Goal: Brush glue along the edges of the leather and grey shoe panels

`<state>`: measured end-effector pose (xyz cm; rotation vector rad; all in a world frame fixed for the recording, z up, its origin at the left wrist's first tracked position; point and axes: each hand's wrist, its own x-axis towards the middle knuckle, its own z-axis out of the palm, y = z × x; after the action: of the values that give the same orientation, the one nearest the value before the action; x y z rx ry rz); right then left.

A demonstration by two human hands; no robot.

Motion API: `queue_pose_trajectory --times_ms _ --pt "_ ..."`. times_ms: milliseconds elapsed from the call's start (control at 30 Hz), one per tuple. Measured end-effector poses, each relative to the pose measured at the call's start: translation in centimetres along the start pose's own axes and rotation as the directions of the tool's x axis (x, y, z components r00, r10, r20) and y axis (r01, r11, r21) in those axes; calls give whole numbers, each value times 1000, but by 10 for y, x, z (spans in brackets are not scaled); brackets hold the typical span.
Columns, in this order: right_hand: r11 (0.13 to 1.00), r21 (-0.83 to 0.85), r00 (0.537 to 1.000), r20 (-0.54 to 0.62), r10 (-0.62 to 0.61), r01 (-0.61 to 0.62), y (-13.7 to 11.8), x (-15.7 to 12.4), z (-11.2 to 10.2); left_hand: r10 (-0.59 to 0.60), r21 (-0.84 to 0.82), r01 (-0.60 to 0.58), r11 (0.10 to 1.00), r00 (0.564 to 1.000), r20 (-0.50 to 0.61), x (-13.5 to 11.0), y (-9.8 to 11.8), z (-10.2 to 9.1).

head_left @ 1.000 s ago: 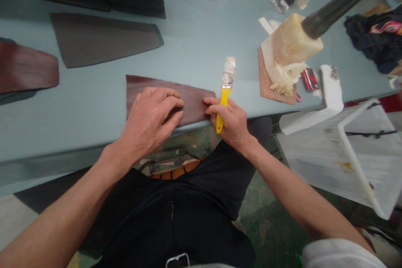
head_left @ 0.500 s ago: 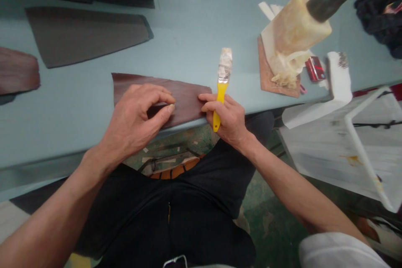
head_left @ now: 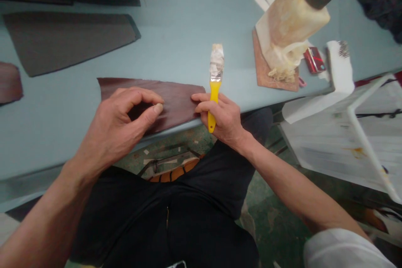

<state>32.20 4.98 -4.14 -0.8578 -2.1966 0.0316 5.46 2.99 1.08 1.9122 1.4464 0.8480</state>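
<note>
Left hand (head_left: 116, 127) now curled over leather (head_left: 179, 98) (right hand (head_left: 223, 118) grips brush (head_left: 215, 77)).

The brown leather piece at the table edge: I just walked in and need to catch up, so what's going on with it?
A seated person works at the blue-grey table. Their left hand rests on the brown leather piece, thumb and forefinger curled together over it. Their right hand grips a yellow-handled brush, bristles pointing away, while its fingertips touch the leather's right end. A stained tub stands to the right, and a grey piece lies farther back.
</note>
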Motion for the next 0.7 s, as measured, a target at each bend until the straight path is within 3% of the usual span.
queue_pose_trajectory --times_ms 133,300,500,700 --pt "1000 18 1000 13 10 -10 -1 0 -2 -110 -92 101 991 989 -101 -5 4 -3" --pt "999 42 999 42 24 -26 -1 -1 -3 -170 -199 127 972 962 -214 -21 19 -11" --pt "1000 22 1000 4 7 -8 -1 -3 0 -321 -376 217 901 917 -238 -46 33 -17" --pt "1000 18 1000 -2 7 -7 0 -5 2 -448 -499 314 807 877 -173 -63 29 -18"
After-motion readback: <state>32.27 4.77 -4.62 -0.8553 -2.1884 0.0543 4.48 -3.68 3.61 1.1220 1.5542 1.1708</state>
